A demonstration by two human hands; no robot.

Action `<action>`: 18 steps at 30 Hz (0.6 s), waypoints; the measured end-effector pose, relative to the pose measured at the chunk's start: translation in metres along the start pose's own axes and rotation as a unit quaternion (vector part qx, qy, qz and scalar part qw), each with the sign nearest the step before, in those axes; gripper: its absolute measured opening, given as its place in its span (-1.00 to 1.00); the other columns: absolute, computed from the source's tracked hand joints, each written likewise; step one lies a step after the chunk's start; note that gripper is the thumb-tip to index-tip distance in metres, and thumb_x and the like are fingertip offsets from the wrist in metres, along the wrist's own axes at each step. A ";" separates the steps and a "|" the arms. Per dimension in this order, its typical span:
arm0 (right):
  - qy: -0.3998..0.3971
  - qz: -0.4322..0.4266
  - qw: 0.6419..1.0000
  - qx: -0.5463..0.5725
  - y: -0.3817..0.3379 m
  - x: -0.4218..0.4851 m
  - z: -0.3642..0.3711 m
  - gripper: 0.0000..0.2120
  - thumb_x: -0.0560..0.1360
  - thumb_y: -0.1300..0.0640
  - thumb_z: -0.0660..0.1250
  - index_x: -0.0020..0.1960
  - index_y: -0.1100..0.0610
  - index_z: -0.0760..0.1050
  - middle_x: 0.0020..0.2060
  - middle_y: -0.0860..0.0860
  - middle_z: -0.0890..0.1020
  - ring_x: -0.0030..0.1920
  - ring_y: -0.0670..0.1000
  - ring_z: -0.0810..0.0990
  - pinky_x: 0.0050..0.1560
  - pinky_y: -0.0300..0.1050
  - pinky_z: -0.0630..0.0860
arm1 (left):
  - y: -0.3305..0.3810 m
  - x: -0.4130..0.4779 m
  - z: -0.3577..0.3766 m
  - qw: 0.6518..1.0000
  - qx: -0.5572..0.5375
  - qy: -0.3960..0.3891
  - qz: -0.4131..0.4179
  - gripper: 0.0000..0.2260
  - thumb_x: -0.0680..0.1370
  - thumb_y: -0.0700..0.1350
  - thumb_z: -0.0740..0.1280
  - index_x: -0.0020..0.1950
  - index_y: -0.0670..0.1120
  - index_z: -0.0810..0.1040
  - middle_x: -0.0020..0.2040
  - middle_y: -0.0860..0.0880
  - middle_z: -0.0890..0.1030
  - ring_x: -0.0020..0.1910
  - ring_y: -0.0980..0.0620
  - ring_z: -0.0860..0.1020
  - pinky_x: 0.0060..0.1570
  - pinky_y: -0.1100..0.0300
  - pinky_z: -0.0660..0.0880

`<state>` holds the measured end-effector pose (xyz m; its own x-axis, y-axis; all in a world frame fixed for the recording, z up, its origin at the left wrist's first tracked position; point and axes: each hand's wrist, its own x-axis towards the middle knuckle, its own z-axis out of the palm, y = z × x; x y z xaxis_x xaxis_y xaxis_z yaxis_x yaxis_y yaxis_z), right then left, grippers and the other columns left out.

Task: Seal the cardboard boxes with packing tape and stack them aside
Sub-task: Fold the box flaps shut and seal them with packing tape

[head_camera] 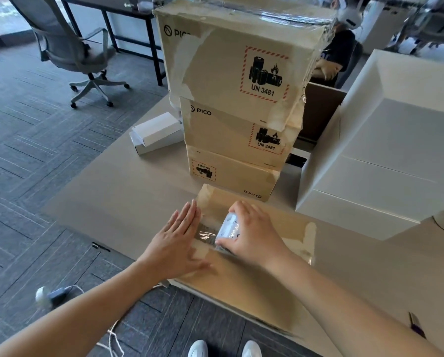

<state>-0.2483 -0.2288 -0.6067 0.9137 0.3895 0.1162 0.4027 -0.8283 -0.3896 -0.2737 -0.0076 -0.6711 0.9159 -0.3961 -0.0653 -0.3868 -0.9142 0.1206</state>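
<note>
A flat cardboard box (272,274) lies on the table's near edge in front of me. My right hand (254,233) grips a roll of clear packing tape (229,228) on the box top. A short strip of tape (205,234) runs from the roll to the left. My left hand (177,240) lies flat with straight fingers on the box's left end, pressing the tape's start. Behind this box stands a stack of three sealed cardboard boxes (236,104) printed with PICO and UN 3481 labels.
Large white boxes (385,161) fill the table's right side. Two small white boxes (156,134) lie left of the stack. An office chair (71,50) and a dark desk stand at the back left. A person sits behind the stack. Cables and an adapter (53,295) lie on the floor.
</note>
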 end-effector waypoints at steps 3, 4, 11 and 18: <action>-0.008 -0.002 1.000 -0.013 -0.002 0.002 -0.001 -0.42 0.27 -0.24 0.49 0.07 0.08 0.37 0.01 -0.03 0.52 0.02 0.06 0.46 0.05 -0.05 0.34 | 0.006 0.001 0.001 0.999 0.034 -0.010 0.025 0.06 0.43 0.59 -0.04 0.58 -0.25 0.11 0.59 -0.21 0.12 0.58 -0.14 0.10 0.48 0.02 0.01; -0.011 -0.002 1.000 -0.018 -0.003 0.003 -0.001 -0.42 0.28 -0.25 0.48 0.08 0.08 0.37 0.03 -0.03 0.53 0.03 0.06 0.45 0.07 -0.04 0.34 | 0.007 0.001 0.002 0.999 0.031 -0.015 0.026 0.04 0.44 0.58 -0.04 0.59 -0.24 0.09 0.59 -0.19 0.09 0.58 -0.14 0.07 0.48 0.03 -0.01; -0.035 -0.029 0.998 -0.036 -0.003 0.005 -0.008 -0.32 0.31 -0.27 0.44 0.28 0.05 0.35 0.13 -0.03 0.40 0.18 0.04 0.38 0.23 -0.03 0.30 | 0.004 -0.001 -0.003 0.998 0.019 0.002 0.055 -0.21 0.58 0.43 -0.01 0.62 -0.08 -0.04 0.62 -0.05 0.01 0.60 -0.04 -0.02 0.51 0.04 -0.12; 0.031 0.073 0.972 0.220 0.018 -0.039 0.012 -0.32 0.38 -0.13 0.52 0.33 -0.01 0.23 0.17 -0.11 0.45 0.11 -0.15 0.46 0.06 -0.43 0.38 | 0.002 -0.001 0.002 0.996 -0.002 0.023 0.088 -0.29 0.62 0.37 -0.01 0.63 0.01 -0.11 0.62 0.03 -0.02 0.60 0.09 -0.13 0.54 0.01 -0.14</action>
<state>-0.2768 -0.2539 -0.6296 0.9664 0.2444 0.0801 0.2183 -0.6150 -0.7577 -0.2758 -0.0090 -0.6725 0.8380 -0.5457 0.0020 -0.5413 -0.8308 0.1292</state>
